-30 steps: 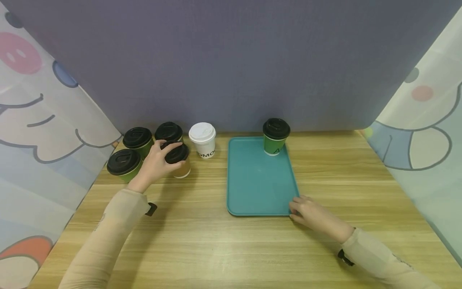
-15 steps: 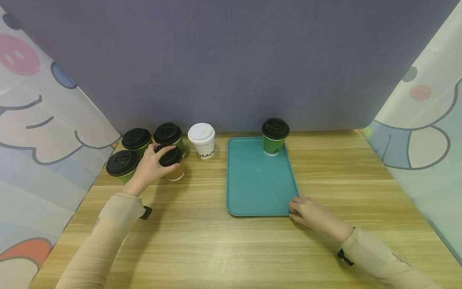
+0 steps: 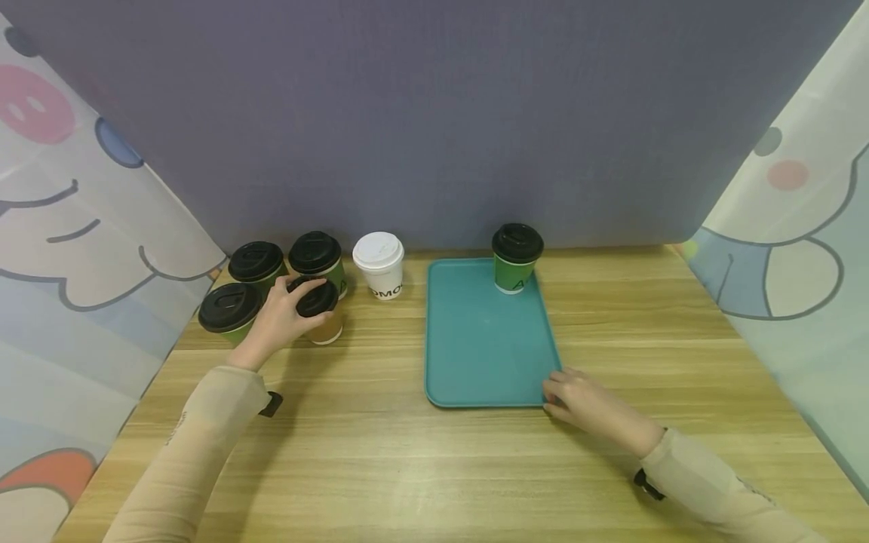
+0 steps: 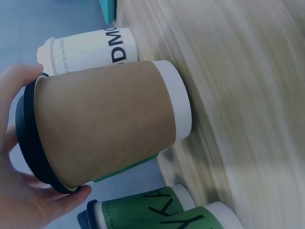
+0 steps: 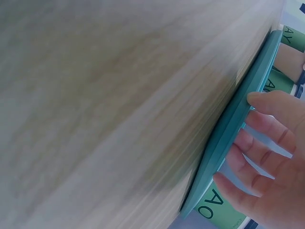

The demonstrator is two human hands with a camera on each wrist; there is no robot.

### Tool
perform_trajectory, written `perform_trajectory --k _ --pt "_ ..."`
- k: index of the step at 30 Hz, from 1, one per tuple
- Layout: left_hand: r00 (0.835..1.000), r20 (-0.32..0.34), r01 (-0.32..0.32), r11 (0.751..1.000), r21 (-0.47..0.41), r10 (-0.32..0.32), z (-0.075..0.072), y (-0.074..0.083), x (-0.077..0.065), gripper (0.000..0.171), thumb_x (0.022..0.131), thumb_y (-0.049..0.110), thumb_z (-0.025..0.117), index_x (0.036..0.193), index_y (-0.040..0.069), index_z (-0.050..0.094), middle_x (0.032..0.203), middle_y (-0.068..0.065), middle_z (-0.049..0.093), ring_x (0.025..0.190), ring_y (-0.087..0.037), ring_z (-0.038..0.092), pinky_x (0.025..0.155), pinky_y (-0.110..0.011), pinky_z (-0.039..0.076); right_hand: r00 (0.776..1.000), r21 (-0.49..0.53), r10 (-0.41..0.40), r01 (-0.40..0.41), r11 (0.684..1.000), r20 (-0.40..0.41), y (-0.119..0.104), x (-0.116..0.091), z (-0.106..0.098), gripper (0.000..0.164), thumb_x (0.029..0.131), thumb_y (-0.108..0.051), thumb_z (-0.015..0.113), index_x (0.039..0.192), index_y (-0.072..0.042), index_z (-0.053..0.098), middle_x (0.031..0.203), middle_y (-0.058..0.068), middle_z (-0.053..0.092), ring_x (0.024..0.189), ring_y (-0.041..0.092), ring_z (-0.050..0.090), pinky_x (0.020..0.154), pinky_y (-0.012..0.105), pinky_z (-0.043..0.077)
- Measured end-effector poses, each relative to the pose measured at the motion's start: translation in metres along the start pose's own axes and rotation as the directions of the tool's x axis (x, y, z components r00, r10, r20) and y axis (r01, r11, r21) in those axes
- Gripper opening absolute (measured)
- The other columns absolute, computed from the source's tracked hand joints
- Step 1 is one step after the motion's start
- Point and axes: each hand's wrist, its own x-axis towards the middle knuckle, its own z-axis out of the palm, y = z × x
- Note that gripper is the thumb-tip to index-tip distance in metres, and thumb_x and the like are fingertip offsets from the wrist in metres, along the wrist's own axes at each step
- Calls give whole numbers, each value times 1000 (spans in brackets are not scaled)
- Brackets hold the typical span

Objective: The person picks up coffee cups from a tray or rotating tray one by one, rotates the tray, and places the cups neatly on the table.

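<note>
My left hand grips a brown paper coffee cup by its black lid, thumb on one side and fingers on the other. The cup is upright in the head view; whether its base touches the table I cannot tell. Close around it stand green cups with black lids: one behind, one at back left, one at front left, partly covered by my wrist. My right hand holds the near right corner of a teal tray, its fingertips on the rim in the right wrist view.
A white lidded cup stands between the green cups and the tray. Another green cup sits at the tray's far right corner. A grey panel closes off the back of the wooden table.
My left hand has shifted the brown cup a little left and nearer to me, away from the green cup behind it. My right hand and the tray stay in place.
</note>
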Motion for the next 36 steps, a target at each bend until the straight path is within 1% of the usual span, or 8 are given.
perform_trajectory --k 3,6,12,18,21,25,29,36 --pt "1000 15 11 1000 -4 -11 1 -2 0 60 75 34 69 126 11 48 125 -40 23 111 -53 30 75 -63 35 1000 -1 -4 4 1000 -4 0 0 0 24 72 -11 71 68 -16 48 66 -11 42 62 4 37 60 28 40" --pt "1000 22 16 1000 -13 -15 2 -4 -1 60 75 35 68 126 11 47 126 -40 22 112 -53 29 78 -63 34 1000 2 -5 5 1000 -4 0 0 0 24 72 -11 71 67 -16 48 66 -11 42 62 4 36 57 25 36" --pt "999 37 27 999 -26 -26 3 -7 -2 61 76 36 67 127 10 46 127 -40 20 114 -54 27 79 -64 33 1000 4 8 -8 1000 14 0 0 0 23 73 -11 70 67 -16 48 66 -11 41 61 4 35 55 23 35" --pt "999 34 18 999 -33 -17 4 -8 -2 62 76 35 68 128 10 45 129 -40 19 114 -55 27 80 -64 33 1000 13 13 -13 1000 14 -1 0 -1 24 73 -11 70 67 -16 47 66 -11 41 61 4 35 55 23 34" --pt "1000 7 -10 1000 -29 10 5 -8 -2 62 76 32 69 128 8 45 129 -39 20 113 -56 28 82 -64 32 1000 17 16 -17 1000 16 -1 0 -1 23 73 -10 69 67 -16 47 67 -11 41 61 4 35 56 23 35" --pt "995 -63 -74 997 -7 73 8 -7 -3 66 72 26 73 128 6 44 131 -37 22 115 -55 26 88 -64 25 999 19 22 -22 1000 25 0 0 -1 23 74 -10 69 68 -16 48 67 -11 41 62 4 35 56 23 35" --pt "984 -134 -116 993 6 116 10 -3 -2 65 72 21 73 128 5 43 132 -34 25 119 -51 23 92 -64 18 999 24 24 -25 999 30 0 0 -1 23 74 -10 69 68 -16 48 68 -11 41 63 5 36 56 23 35" --pt "964 -214 -167 986 -16 160 10 14 2 53 76 13 69 123 2 47 131 -32 29 122 -49 23 95 -62 18 999 23 25 -26 999 30 0 0 0 23 74 -11 69 68 -16 48 68 -11 41 63 5 36 55 23 35"
